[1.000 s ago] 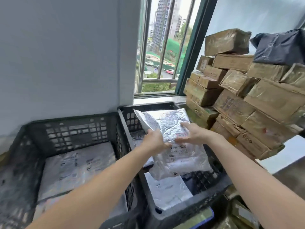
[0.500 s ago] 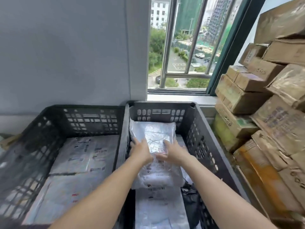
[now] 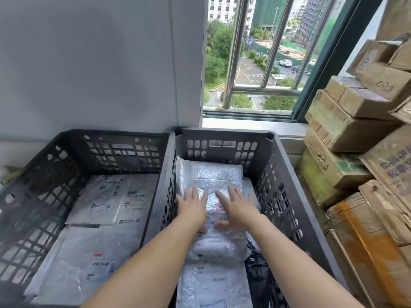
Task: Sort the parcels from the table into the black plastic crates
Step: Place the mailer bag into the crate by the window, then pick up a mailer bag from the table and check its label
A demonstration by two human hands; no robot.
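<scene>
Two black plastic crates stand side by side under the window. In the right crate (image 3: 274,165) a silver crinkled parcel (image 3: 213,174) with a white label lies flat on other white parcels. My left hand (image 3: 192,204) and my right hand (image 3: 236,206) both rest on top of it with fingers spread flat. Beneath it, nearer me, lies another white parcel (image 3: 213,283). The left crate (image 3: 55,156) holds several flat white and grey parcels (image 3: 111,201). The table is out of view.
A tall stack of brown taped cardboard boxes (image 3: 360,130) crowds the right side, close against the right crate. A grey wall stands behind the crates, and a barred window (image 3: 255,52) opens above the right crate. Something black (image 3: 258,270) lies in the right crate's near right corner.
The silver parcel went from held up over the right crate to lying flat inside it. My hands went from gripping its sides to lying flat on top. The view tilted down.
</scene>
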